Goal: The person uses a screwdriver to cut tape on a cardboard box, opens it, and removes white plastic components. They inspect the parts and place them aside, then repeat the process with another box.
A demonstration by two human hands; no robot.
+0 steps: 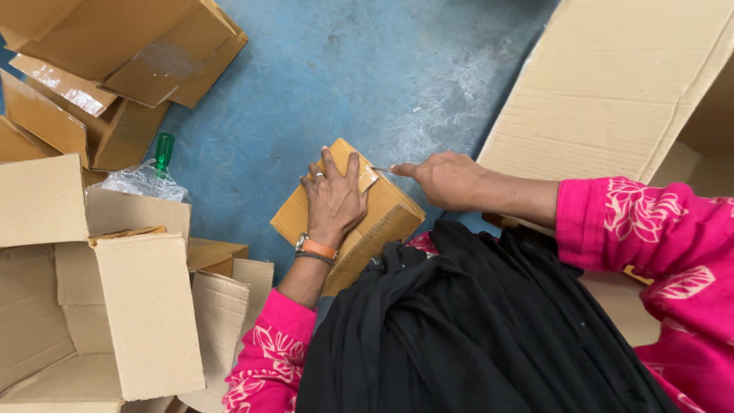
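Head view: small cardboard box (pixel 348 210) lay on blue floor (pixel 367 69), just ahead of lap; left hand (pixel 334 197) pressed flat on top, fingers spread, not clamped; right hand (pixel 443 180) closed round thin metal tool (pixel 381 169), tip touching box top edge; box judged light, stiff, dentable, best held by sides or pinned from above; open cartons (pixel 92 306) left; large flattened carton (pixel 612 84) right; green-capped bottle (pixel 164 153) in plastic wrap nearby.
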